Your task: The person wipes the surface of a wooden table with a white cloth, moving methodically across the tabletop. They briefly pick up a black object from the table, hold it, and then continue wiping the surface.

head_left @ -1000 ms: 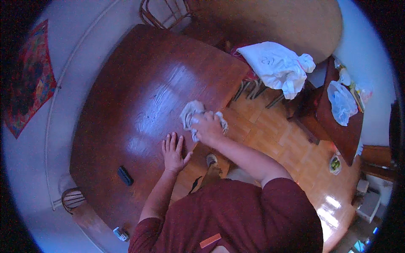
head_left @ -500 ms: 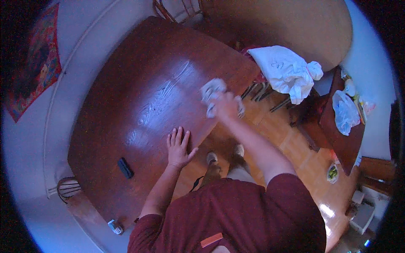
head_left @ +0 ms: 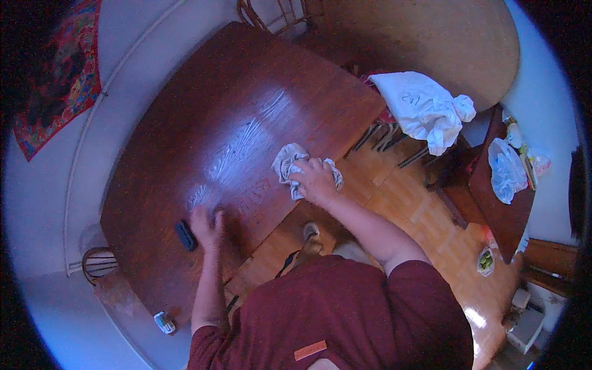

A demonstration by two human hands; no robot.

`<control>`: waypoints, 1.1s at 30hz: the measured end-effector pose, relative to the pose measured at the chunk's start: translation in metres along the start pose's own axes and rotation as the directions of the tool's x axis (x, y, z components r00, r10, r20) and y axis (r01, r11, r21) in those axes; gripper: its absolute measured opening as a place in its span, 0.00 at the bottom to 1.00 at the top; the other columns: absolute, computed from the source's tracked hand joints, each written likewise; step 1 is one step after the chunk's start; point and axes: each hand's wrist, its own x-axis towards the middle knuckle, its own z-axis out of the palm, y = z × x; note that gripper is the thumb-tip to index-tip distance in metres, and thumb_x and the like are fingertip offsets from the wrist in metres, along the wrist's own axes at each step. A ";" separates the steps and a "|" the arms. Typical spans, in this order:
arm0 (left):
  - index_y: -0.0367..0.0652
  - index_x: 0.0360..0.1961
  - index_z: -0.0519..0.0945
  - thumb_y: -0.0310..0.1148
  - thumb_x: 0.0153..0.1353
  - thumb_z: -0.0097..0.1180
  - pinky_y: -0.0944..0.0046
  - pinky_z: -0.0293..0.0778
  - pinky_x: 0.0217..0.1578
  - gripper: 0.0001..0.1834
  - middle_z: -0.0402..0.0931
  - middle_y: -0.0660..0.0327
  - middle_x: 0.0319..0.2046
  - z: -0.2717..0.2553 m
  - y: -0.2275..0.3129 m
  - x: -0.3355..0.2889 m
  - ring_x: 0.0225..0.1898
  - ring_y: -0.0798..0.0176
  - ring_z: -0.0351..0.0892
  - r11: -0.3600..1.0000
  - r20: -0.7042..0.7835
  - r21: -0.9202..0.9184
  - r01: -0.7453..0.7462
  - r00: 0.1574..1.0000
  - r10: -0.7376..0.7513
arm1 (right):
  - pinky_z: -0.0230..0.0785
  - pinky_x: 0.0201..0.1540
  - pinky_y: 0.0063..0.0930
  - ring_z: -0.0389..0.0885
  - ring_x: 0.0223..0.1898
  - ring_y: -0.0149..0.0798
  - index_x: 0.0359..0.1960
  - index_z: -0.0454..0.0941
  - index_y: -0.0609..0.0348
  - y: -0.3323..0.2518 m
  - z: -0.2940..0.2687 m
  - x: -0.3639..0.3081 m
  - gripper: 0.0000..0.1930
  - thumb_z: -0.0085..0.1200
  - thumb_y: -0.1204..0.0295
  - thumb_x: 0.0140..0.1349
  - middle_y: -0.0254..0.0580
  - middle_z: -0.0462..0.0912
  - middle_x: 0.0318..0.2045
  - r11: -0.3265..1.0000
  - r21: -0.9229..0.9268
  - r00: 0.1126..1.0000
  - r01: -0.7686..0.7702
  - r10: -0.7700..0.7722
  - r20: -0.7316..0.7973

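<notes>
My right hand (head_left: 316, 180) is closed on a crumpled pale grey cloth (head_left: 288, 161) and presses it against the dark red-brown wooden table (head_left: 185, 148) near its front edge. The cloth bulges out on both sides of the fingers. My left hand (head_left: 208, 229) is over the tabletop, blurred by motion, its thumb apart from the fingers and nothing seen in it. Just left of that hand lies a small black oblong object (head_left: 185, 235); whether they touch I cannot tell.
A white cloth bag (head_left: 419, 105) rests on a seat beyond the table's right end. A large round board (head_left: 431, 43) stands behind. Chairs stand at the far end (head_left: 280, 15) and left corner (head_left: 98, 264). A side table (head_left: 502, 216) holds a plastic bag (head_left: 505, 169).
My left hand has lifted off the tabletop and moved left toward the black object. My right hand has drawn the cloth nearer and slightly left along the table.
</notes>
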 end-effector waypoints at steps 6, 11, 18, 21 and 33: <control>0.43 0.62 0.64 0.46 0.54 0.61 0.46 0.65 0.54 0.37 0.65 0.42 0.57 -0.015 -0.051 -0.038 0.54 0.39 0.67 0.735 -0.048 0.365 0.572 0.799 -0.599 | 0.58 0.52 0.46 0.64 0.55 0.44 0.43 0.79 0.37 0.003 0.003 -0.001 0.19 0.63 0.66 0.45 0.31 0.69 0.56 1.000 -0.019 0.999 0.022 -0.023 -0.034; 0.45 0.59 0.69 0.45 0.54 0.60 0.50 0.67 0.53 0.33 0.66 0.45 0.57 -0.013 -0.069 -0.040 0.53 0.41 0.69 0.713 -0.041 0.300 0.633 0.756 -0.654 | 0.58 0.51 0.45 0.64 0.55 0.44 0.41 0.79 0.35 0.001 0.002 -0.002 0.20 0.65 0.65 0.43 0.30 0.69 0.55 1.000 -0.017 0.997 0.020 -0.021 -0.074; 0.46 0.58 0.71 0.38 0.53 0.60 0.53 0.69 0.51 0.29 0.70 0.47 0.52 -0.003 -0.065 -0.031 0.51 0.46 0.72 0.712 -0.022 0.107 0.694 0.718 -0.696 | 0.58 0.51 0.44 0.65 0.55 0.43 0.41 0.78 0.36 0.004 0.004 -0.002 0.20 0.65 0.65 0.42 0.30 0.70 0.54 0.999 -0.019 0.994 0.045 -0.047 -0.095; 0.42 0.59 0.70 0.32 0.55 0.57 0.58 0.70 0.49 0.28 0.74 0.52 0.47 0.008 -0.064 -0.028 0.45 0.52 0.75 0.723 -0.008 -0.401 0.562 0.787 -0.617 | 0.58 0.51 0.44 0.65 0.55 0.43 0.41 0.78 0.35 0.001 0.005 -0.001 0.20 0.65 0.65 0.42 0.30 0.70 0.54 0.999 0.000 0.992 0.053 -0.052 -0.111; 0.32 0.57 0.64 0.40 0.59 0.46 0.50 0.75 0.43 0.28 0.71 0.45 0.51 -0.012 0.115 0.067 0.48 0.45 0.74 -0.776 0.761 -0.452 0.439 0.644 -0.079 | 0.59 0.55 0.48 0.64 0.56 0.45 0.43 0.79 0.34 0.007 0.001 0.001 0.19 0.62 0.66 0.46 0.32 0.70 0.56 0.998 0.045 0.999 0.031 -0.031 0.005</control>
